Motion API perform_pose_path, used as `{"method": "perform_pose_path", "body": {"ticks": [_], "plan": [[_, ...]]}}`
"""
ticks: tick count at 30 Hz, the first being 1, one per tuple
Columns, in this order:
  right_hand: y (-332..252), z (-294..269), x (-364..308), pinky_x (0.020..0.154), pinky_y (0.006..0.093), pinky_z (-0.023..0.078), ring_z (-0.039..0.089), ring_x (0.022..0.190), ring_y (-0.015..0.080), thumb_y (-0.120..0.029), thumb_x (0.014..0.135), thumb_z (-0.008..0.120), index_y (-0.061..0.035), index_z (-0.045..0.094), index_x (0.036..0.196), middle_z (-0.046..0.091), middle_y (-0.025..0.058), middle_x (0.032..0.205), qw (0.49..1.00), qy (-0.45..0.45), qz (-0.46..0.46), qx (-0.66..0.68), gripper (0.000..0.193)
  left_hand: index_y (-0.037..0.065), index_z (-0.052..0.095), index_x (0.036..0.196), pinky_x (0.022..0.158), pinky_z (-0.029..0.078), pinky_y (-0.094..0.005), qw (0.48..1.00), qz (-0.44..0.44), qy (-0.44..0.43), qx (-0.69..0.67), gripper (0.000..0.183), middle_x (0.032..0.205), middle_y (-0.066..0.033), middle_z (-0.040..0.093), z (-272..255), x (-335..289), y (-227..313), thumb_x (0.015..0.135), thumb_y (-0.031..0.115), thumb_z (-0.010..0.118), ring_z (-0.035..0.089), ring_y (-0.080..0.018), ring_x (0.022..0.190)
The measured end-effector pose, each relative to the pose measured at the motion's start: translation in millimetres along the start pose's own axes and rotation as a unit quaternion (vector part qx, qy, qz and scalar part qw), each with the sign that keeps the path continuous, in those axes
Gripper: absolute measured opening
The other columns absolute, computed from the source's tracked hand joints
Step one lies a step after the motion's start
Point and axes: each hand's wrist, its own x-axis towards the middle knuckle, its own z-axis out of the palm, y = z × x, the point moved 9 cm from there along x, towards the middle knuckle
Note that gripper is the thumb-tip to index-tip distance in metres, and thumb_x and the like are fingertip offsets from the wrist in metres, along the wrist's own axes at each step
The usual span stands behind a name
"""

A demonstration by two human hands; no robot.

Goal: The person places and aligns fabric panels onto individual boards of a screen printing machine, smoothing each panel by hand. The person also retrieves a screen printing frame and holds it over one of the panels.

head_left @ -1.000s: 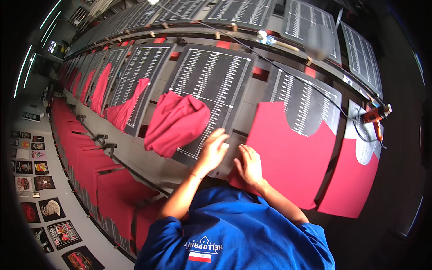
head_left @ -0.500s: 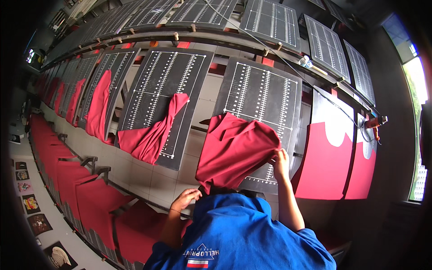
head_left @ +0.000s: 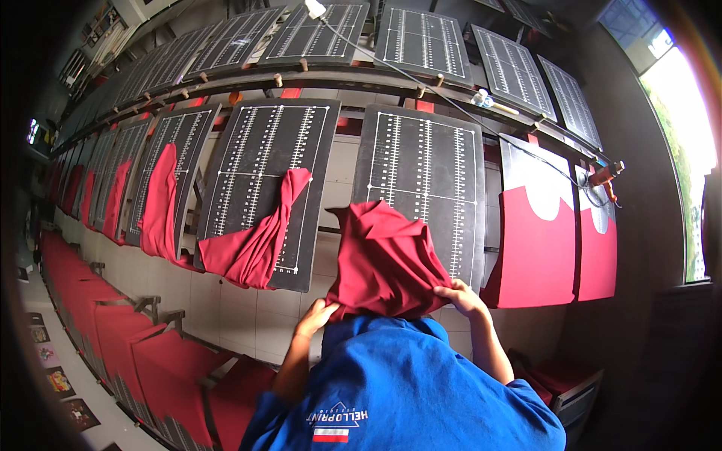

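I now have the right hand closer in, pinching the red cloth; the left hand pinches opposite, securing both sides.

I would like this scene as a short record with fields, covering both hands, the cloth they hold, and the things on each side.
Left hand: grips the lower left corner of the red cloth
Right hand: grips its lower right edge
Cloth state: wrinkled, hiding part of the near end of a dark board with white marks
Left side: next board, bearing a bunched cloth
Right side: a smooth cloth; farther right, an orange tool
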Motion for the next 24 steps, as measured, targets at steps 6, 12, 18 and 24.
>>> {"method": "perform_pose_path", "body": {"ticks": [6,12,18,24], "plan": [[-121.6,-54.1,-84.4,0.098,0.0454,0.050,0.063,0.111,0.0341,-0.051,0.080,0.072,0.0039,0.055,0.129,0.065,0.0192,0.118,0.920,0.112,-0.270,0.261,0.076,0.000,0.067,0.121,0.094,0.046,-0.0265,0.951,0.229,-0.099,-0.182,0.042,0.105,0.0010,0.069,-49.3,-98.3,207.6,0.104,0.036,0.054,0.059,-0.0060,0.097],[-146.6,-42.4,-78.4,0.103,0.0544,0.047,0.053,0.127,0.0375,-0.043,0.077,0.074,0.0023,0.046,0.139,0.055,0.0210,0.136,0.886,-0.017,-0.375,0.273,0.083,-0.002,0.034,0.150,0.115,0.028,-0.0341,0.951,0.272,-0.103,-0.107,0.075,0.148,-0.0073,0.045,4.4,-67.9,258.3,0.096,0.040,0.065,0.039,-0.0181,0.136],[-162.5,-28.2,-117.0,0.108,0.0467,0.041,0.053,0.127,0.0308,-0.045,0.078,0.069,0.0018,0.046,0.138,0.056,0.0145,0.132,0.830,0.013,-0.409,0.380,0.079,-0.003,0.045,0.142,0.110,0.038,-0.0357,0.940,0.216,-0.249,0.086,0.060,0.141,-0.0125,0.054,77.7,-122.3,233.4,0.095,0.024,0.069,0.052,-0.0212,0.128],[-151.1,-52.4,-135.0,0.102,0.0406,0.049,0.051,0.127,0.0253,-0.036,0.067,0.083,-0.0031,0.023,0.156,0.035,0.0123,0.153,0.896,0.048,-0.374,0.236,0.112,-0.002,0.057,0.130,0.088,0.045,-0.0280,0.907,0.245,-0.119,-0.321,0.043,0.111,-0.0016,0.064,40.1,-137.8,248.4,0.106,0.033,0.047,0.055,-0.0104,0.095]]}}
